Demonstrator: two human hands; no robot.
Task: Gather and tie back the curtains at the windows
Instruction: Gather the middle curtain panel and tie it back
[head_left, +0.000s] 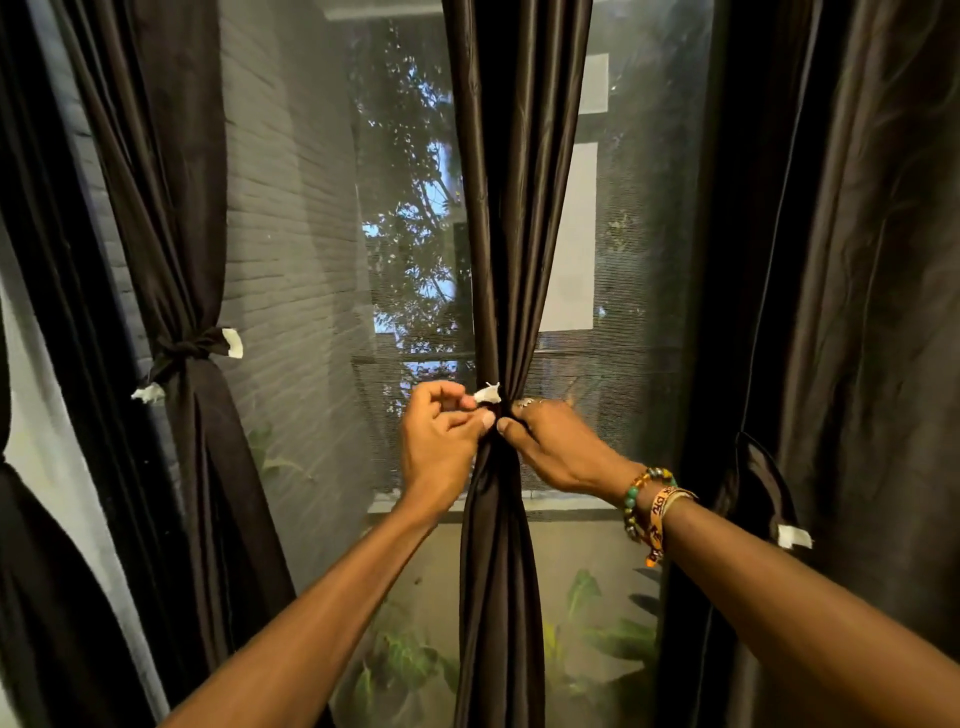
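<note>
Bare forearms (322, 613), wrist of your right hand (558, 449) stacked with green-amber beaded bracelet (635, 496), orange woven band (655, 526) with dark lettering, pale cord loops (677, 497)

One wide-angle camera, worn on the person's head, looked forward at the window (301, 234) from close by. Both forearms entered from the bottom edge, and the left hand (436, 441) and right hand (561, 447) met at the tieback (487, 395) of the middle curtain (514, 208), at frame centre.
</note>
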